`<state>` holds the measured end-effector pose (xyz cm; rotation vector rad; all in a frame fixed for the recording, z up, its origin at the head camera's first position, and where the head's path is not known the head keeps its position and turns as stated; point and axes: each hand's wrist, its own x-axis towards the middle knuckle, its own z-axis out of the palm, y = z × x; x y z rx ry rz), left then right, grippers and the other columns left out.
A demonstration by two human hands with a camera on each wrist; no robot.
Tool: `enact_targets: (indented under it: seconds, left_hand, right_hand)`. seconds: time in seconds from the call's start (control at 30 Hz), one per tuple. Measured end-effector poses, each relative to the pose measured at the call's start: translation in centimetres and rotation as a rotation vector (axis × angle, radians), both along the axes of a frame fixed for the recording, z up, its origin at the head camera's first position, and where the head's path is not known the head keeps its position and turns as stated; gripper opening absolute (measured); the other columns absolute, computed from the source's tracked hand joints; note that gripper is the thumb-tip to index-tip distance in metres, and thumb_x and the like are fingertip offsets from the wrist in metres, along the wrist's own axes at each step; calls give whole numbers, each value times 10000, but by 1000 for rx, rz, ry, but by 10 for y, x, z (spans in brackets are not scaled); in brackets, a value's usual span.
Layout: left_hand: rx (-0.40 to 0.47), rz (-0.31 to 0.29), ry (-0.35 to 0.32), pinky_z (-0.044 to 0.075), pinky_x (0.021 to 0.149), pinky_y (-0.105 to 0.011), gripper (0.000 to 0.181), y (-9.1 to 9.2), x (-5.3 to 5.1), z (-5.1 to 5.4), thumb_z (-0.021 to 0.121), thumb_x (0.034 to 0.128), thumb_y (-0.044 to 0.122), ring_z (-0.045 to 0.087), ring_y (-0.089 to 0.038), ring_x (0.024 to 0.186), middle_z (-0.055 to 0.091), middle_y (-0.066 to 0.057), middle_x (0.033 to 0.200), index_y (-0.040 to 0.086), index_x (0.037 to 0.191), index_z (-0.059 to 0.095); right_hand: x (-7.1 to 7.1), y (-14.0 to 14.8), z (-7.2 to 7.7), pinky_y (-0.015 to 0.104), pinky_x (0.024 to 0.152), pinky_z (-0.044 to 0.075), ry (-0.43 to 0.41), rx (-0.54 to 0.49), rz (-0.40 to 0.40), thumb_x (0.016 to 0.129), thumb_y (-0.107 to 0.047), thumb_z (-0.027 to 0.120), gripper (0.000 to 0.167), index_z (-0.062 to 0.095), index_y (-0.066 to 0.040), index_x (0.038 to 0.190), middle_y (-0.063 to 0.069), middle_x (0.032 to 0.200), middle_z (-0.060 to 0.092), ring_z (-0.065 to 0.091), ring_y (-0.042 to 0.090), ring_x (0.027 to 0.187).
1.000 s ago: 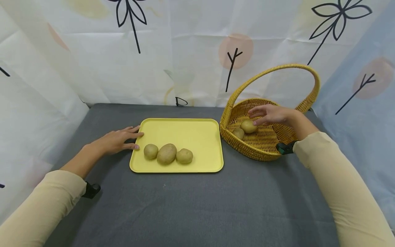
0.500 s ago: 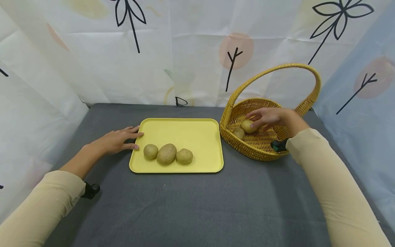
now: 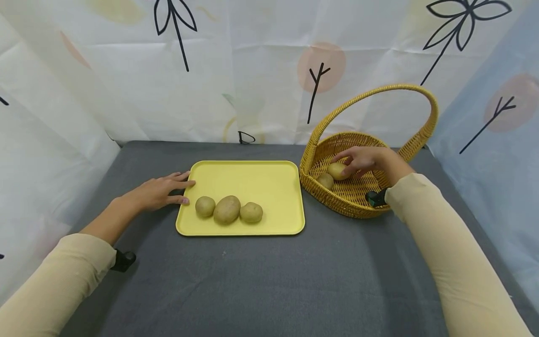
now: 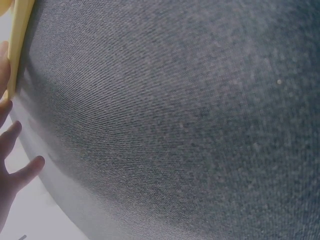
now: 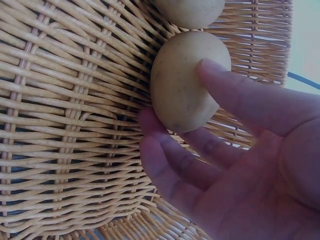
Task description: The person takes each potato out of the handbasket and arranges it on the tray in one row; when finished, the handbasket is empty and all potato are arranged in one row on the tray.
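Observation:
Inside the yellow wicker basket [image 3: 351, 203], my right hand [image 3: 368, 159] grips a potato [image 3: 337, 171]. In the right wrist view its thumb presses one side of that potato [image 5: 187, 82], and the fingers curl around the other side. Another potato [image 3: 325, 181] lies right beside it in the basket. My left hand [image 3: 157, 193] rests with spread, fairly straight fingers at the left rim of a yellow tray [image 3: 269, 187]. On the tray, three potatoes [image 3: 227, 209] sit in a row toward its front left.
A dark grey cloth [image 3: 269, 281] covers the table. The basket's tall arched handle [image 3: 375, 93] rises above the right hand. White printed curtains [image 3: 261, 70] stand behind and at both sides.
My right hand has moved slightly left and down in the basket, and its thumb and fingers have closed around the potato. The left hand stays at the tray's edge.

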<state>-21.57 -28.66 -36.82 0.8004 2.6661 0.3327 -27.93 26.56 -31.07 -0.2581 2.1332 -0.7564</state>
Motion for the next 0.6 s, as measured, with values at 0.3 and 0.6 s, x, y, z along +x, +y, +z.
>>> enact_targets:
  seconds: [0.3, 0.6]
  left_hand:
    - [-8, 1, 6, 219, 1018, -773, 692, -1, 0, -1, 634, 957, 438, 185, -501, 1451, 226, -246, 1603, 75, 1512, 436]
    - [-12, -1, 1, 240, 1029, -751, 695, 0, -1, 0, 629, 958, 445, 184, -503, 1450, 219, -249, 1604, 75, 1513, 434]
  right_hand:
    - [-1, -1, -4, 474, 907, 518, 121, 8, 64, 990, -103, 633, 617, 335, 59, 1506, 275, 1247, 553, 575, 331, 1119]
    - [5, 7, 0, 453, 796, 531, 284, -24, 80, 967, -108, 670, 564, 425, 49, 1450, 246, 1160, 559, 595, 302, 977]
